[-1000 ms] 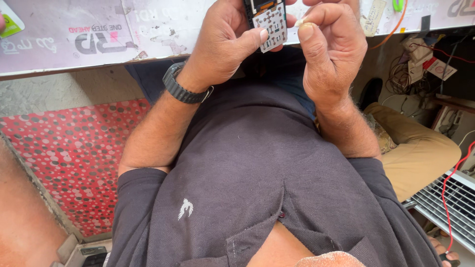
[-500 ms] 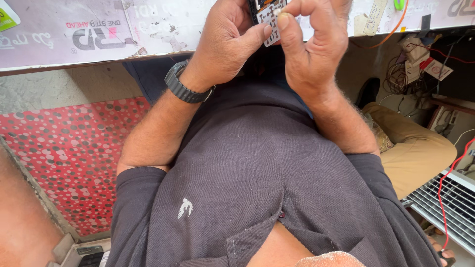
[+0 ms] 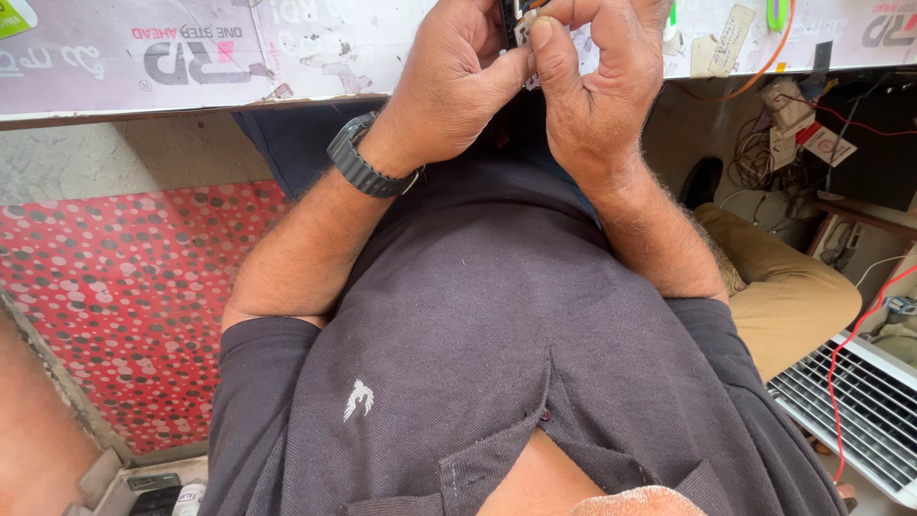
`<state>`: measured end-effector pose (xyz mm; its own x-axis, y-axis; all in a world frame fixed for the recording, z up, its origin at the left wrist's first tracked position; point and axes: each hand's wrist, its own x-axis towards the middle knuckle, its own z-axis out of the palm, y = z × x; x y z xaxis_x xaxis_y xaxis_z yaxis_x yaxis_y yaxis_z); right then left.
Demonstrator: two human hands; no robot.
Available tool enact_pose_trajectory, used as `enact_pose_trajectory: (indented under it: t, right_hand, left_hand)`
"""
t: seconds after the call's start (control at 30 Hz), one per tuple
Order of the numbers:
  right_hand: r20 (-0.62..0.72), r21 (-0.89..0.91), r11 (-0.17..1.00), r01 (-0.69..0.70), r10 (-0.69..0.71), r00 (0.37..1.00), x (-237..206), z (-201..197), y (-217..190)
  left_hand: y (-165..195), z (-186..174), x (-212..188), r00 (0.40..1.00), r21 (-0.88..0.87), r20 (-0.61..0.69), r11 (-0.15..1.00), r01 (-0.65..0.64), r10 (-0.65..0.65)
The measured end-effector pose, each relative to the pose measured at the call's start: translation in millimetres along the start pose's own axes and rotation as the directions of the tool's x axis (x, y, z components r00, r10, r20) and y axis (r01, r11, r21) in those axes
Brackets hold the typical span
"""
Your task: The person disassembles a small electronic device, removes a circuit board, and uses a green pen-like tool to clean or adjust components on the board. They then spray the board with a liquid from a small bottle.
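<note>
A second ago the small keypad phone (image 3: 519, 24) showed its whole face between the two hands, at the table edge; now only a sliver of it peeks out at the top of the view. The right hand (image 3: 597, 81), which then stood apart with its fingers loosely curled, has closed in over the phone, its thumb pressed against it. The left hand (image 3: 458, 81) has drawn tight against the right, thumb tips nearly meeting.

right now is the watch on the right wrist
No, the dark watch sits on the wrist of the left hand; the wrist below the right hand is bare.
</note>
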<state>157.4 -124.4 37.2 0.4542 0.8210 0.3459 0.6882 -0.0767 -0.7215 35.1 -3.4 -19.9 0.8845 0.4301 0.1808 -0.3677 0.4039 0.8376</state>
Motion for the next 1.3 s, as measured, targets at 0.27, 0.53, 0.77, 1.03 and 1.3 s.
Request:
enact_pose_trajectory:
  t: [0.27,0.53,0.77,1.03,1.3]
  right_hand:
    - [-0.007,0.008,1.000,0.015,-0.015,1.000,-0.3,-3.9,-0.5]
    - [-0.018,0.038,0.999,0.038,-0.037,0.999,-0.4,-5.8,0.9]
    - [-0.022,0.041,0.999,0.016,-0.015,1.000,1.5,-7.7,-6.9]
    - [-0.062,0.289,0.951,-0.111,0.134,0.989,-0.1,-11.5,-12.7]
    - [-0.073,0.345,0.930,-0.126,0.161,0.984,-8.3,-19.2,-7.7]
  left_hand:
    - [-0.4,-3.5,-0.5,0.999,0.054,0.023,0.998,-0.035,0.033]
    - [-2.0,-5.2,-3.4,0.999,0.060,0.029,0.998,-0.036,0.034]
    - [-3.5,-6.4,-3.4,0.999,0.039,0.031,0.999,-0.024,0.023]
    - [3.2,-7.6,1.1,0.994,-0.130,0.041,0.986,0.104,-0.100]
    - [8.0,-9.8,0.0,0.992,-0.064,0.054,0.991,0.114,-0.111]
